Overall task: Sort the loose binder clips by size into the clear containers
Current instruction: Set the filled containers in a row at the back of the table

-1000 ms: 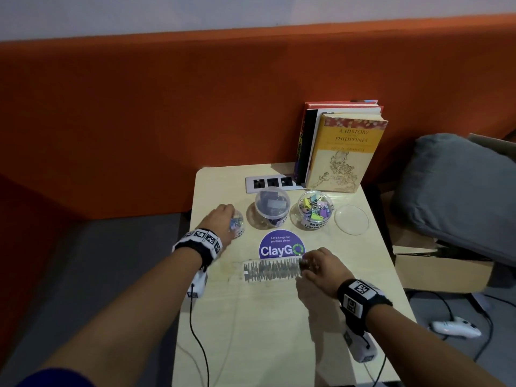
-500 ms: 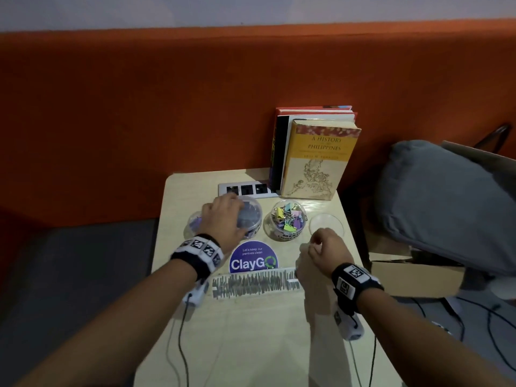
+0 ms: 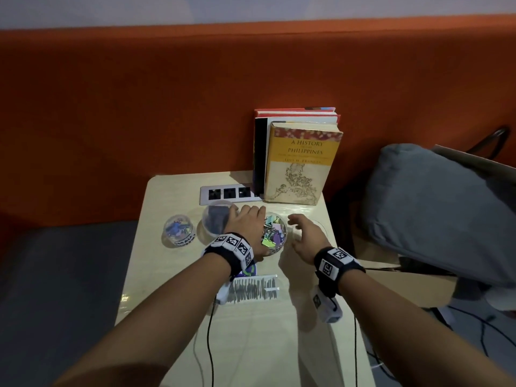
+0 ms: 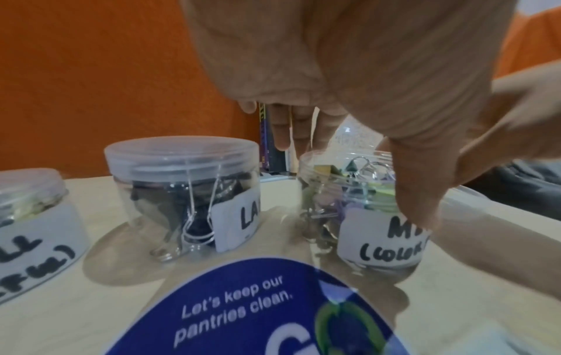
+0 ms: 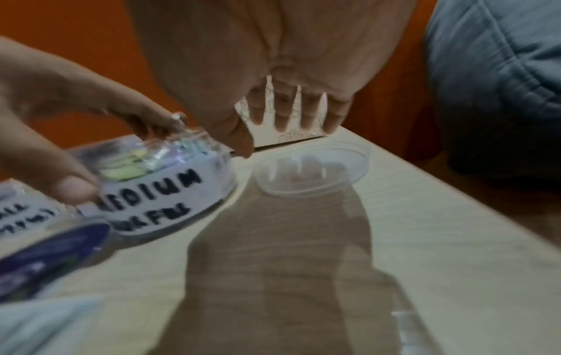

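Clear medium jar, lid off, sits btwn my hands w/ colourful clips inside. Left hand grips it, thumb on label. Right hand hovers spread, loose over loose lid, prob. not touching.

The left hand reached forward with its thumb and fingers curled in a grip. The right hand hovered beside it, palm down, fingers spread and relaxed, holding nothing.
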{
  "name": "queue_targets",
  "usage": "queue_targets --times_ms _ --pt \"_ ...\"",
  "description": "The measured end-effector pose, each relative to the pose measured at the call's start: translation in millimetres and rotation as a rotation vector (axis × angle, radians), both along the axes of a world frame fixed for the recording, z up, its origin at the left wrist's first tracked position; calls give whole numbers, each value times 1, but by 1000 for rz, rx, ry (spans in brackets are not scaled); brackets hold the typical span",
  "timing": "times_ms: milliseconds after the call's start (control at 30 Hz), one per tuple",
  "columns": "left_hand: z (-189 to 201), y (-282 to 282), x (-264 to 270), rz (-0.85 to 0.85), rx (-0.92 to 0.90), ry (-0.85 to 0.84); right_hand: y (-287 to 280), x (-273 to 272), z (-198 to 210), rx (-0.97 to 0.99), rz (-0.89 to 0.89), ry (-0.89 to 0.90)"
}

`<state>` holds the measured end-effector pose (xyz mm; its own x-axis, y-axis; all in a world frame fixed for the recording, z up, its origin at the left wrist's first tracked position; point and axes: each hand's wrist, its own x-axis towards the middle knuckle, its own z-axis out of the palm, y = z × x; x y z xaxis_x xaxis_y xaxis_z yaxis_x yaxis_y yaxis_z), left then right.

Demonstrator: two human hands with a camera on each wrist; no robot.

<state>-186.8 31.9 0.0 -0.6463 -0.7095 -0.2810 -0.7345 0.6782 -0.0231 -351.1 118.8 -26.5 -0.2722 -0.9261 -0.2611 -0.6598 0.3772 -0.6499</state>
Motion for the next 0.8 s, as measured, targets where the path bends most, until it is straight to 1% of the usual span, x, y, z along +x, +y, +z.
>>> queue_targets --times_ms 67,133,167,233,300,367,433,500,533,633,700,800 --pt "1 7 3 -22 2 12 2 -11 -7 24 48 225" --pt "0 18 7 -26 29 27 6 -20 -15 168 108 403" --pt "-1 24 9 -25 52 38 7 -24 -20 249 143 435" --pt "-5 35 15 -14 118 85 10 -27 -23 343 194 418" --pt "-8 42 18 22 232 156 14 -25 -21 295 179 421" --pt "-10 46 20 53 320 198 16 -20 -19 219 118 445" --pt "-9 50 23 60 334 219 21 -15 -16 240 89 419" --pt "-9 56 29 78 336 254 28 -14 -13 295 89 357" --pt "-8 59 34 92 345 280 33 -12 -11 285 66 324" --pt "-5 72 57 144 394 361 52 -3 -2 147 -72 204" --pt "-3 83 78 163 428 383 63 5 4 68 -147 115" --pt "-7 101 114 167 453 379 78 24 14 -17 -149 6"
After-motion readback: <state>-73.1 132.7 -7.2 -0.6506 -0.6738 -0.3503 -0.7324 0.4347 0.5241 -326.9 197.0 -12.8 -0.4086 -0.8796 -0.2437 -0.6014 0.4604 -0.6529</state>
